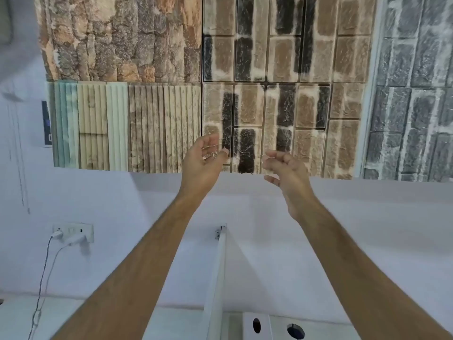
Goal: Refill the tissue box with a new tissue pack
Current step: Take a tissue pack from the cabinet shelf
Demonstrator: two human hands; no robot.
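Observation:
Both my arms are stretched out forward and raised in front of the wall. My left hand [203, 160] is held up with the palm turned inward, fingers curled loosely and apart, holding nothing. My right hand [284, 170] faces it about a hand's width away, fingers also apart and empty. No tissue box or tissue pack shows in the head view.
Sample panels of stone, wood slat and brick [245, 82] cover the wall ahead. A white divider panel [217, 278] rises between my forearms. A white surface with two round holes [274, 326] lies at the bottom. A wall socket [73, 233] with plugged cables sits at the lower left.

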